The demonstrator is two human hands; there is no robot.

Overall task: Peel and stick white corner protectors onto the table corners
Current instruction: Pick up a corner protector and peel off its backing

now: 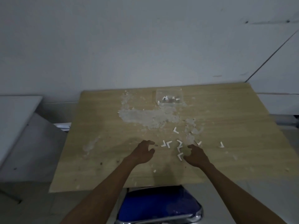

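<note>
Both hands reach out over the near middle of a light wooden bench (226, 159), and neither holds anything: the left hand (143, 152) hovers with fingers loosely curled and spread, the right hand (196, 155) likewise half-curled, thumb apart from the fingers. Between and just beyond them lie the white corner protectors (168, 144), small L-shaped pieces scattered loose on the bench top; one lies just beside the right thumb (180, 156), another farther off toward the middle (175, 130), and a lone one well to the right (221, 144). A wide patch of pale, flaky residue (145, 118) covers the middle of the bench, spreading toward the far edge and down among the protectors, with small white scraps strewn around it. At the far side stands a clear plastic container (169, 97) holding a few more white pieces; what else is in it is too blurred to tell. A blue chair seat (160, 206) with a chrome rim sits under the near edge, between the forearms. A grey cabinet (17, 126) stands to the left, and a pale wall (129, 46) rises behind.
</note>
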